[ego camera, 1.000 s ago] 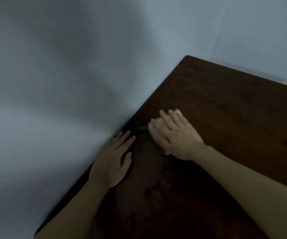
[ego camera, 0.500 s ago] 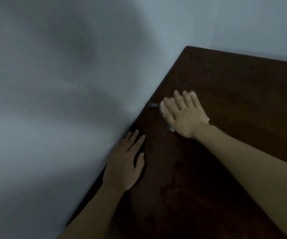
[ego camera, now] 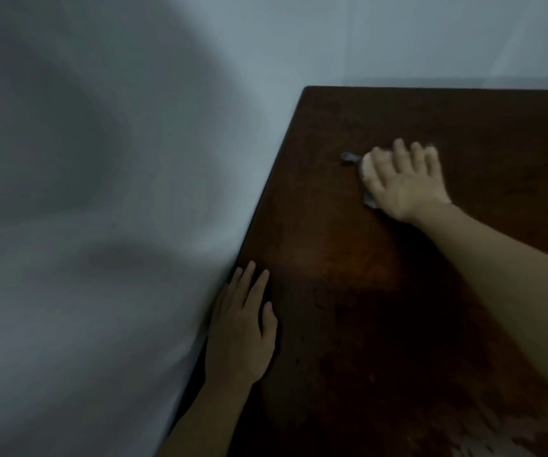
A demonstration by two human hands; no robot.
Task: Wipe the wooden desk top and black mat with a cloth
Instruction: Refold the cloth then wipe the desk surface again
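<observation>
Cloth (ego camera: 366, 168), pale and bunched, lies on the wooden desk top (ego camera: 348, 291) toward its far left corner, well in from both the left edge and the far edge. Most of it is hidden under the right hand (ego camera: 404, 179); a light lump shows at the thumb side, a small greyish tail (ego camera: 348, 157) sticks out to the left, and a scrap peeks out below the heel of the palm. The right hand lies palm down on it, fingers pointing to the far edge and slightly parted, the thumb wrapped round the near-left side of the bundle. The fingertips are blurred, so how hard they press I cannot tell. The bare forearm runs back toward the near right corner.

The left hand (ego camera: 239, 331) is flat on the desk top right at the left edge, palm down, fingers straight and close together, thumb a little apart, holding nothing. Its little-finger side sits against the grey-white wall (ego camera: 101, 225) that the desk butts up to. The two hands are well apart, the left nearer to the front edge, the right farther in.

The wood is dark reddish brown with a faint sheen between the hands and darker mottling toward the near edge. A second pale wall (ego camera: 398, 37) runs along the far edge.
</observation>
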